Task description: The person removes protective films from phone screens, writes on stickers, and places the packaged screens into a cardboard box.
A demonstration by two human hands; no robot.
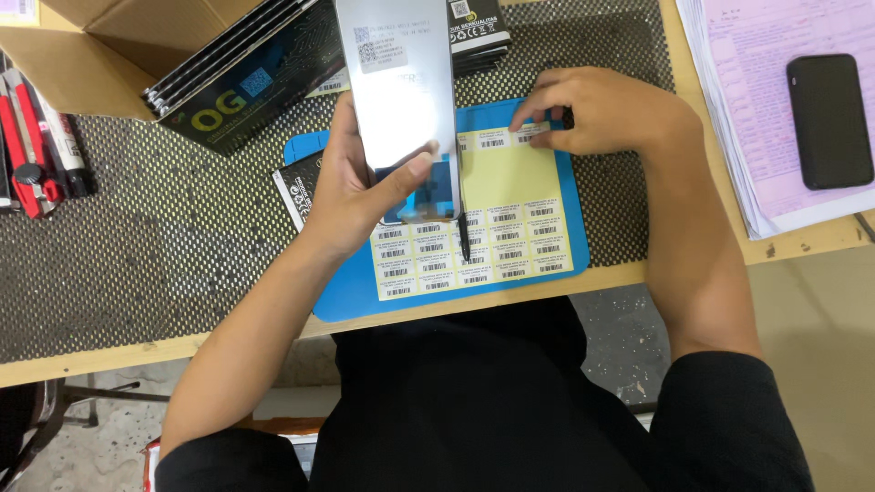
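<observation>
My left hand (351, 187) grips a flat, shiny silver panel (401, 82) with a small printed label near its top, holding it upright over the table. My right hand (597, 109) rests on a yellow sheet of small barcode stickers (515, 196), its fingertips pinching one white sticker (529, 134) at the sheet's top edge. The sheet lies on a blue mat (574, 200). A thin black pen-like tool (463, 235) lies on the sheet beside the panel.
A black dotted anti-slip mat (164, 237) covers the wooden table. An open cardboard box (82, 55) with black flat packages (246, 77) stands at back left. Red and black tools (36, 146) lie far left. Pink papers (756, 109) and a black phone (829, 118) lie at right.
</observation>
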